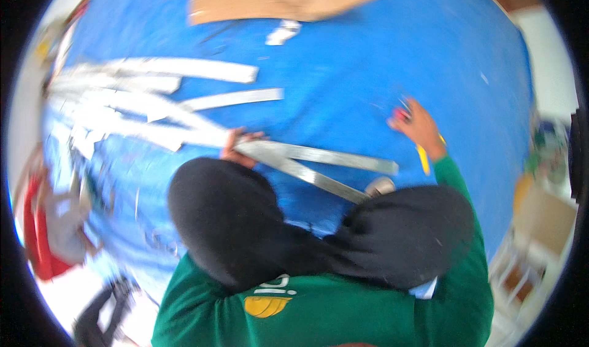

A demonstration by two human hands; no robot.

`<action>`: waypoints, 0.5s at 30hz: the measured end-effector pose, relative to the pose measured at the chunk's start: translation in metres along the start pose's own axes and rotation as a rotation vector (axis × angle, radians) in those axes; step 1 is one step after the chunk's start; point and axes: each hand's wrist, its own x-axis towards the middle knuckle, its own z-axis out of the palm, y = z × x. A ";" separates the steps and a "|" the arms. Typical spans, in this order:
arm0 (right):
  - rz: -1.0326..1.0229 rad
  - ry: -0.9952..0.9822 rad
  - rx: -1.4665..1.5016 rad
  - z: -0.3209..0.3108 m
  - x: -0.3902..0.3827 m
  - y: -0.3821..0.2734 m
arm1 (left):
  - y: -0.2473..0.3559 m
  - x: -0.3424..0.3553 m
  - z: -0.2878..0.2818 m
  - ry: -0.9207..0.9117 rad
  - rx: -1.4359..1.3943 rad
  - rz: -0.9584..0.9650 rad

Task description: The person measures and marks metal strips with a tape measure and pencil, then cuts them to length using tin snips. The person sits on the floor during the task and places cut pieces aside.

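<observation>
Between my legs, my left hand (240, 150) is closed around long silvery-grey strips (337, 158) that cross in its grip. Two strip ends reach right, over the blue sheet, toward my right knee. Farther right, my right hand (422, 128) is raised off to the side, its fingers curled on a small red object (401, 114). Motion blur hides the kind of that object; something thin and pale shows at its tip. Next to my right wrist is a yellow piece (424, 160); I cannot tell whether it lies on the sheet or touches the wrist.
Several more silvery strips (211, 69) spread over the blue sheet (343, 71) at the left. Brown cardboard (276, 0) lies at the far side, with a crumpled white scrap (283, 33) below it. Another person in red (43, 230) sits at the left. A white rack (521, 267) stands at the right.
</observation>
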 end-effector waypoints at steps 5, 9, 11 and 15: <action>-0.011 -0.107 -0.103 0.019 0.009 0.008 | -0.023 -0.026 0.041 0.042 -0.036 0.216; 0.056 -0.193 -0.155 0.002 0.024 0.001 | -0.014 -0.046 0.072 0.141 0.098 0.235; 0.113 -0.272 -0.079 -0.013 0.033 -0.011 | -0.007 -0.046 0.084 0.099 0.104 0.186; 0.029 -0.369 0.024 -0.052 0.031 -0.055 | -0.007 -0.051 0.101 0.220 0.191 0.271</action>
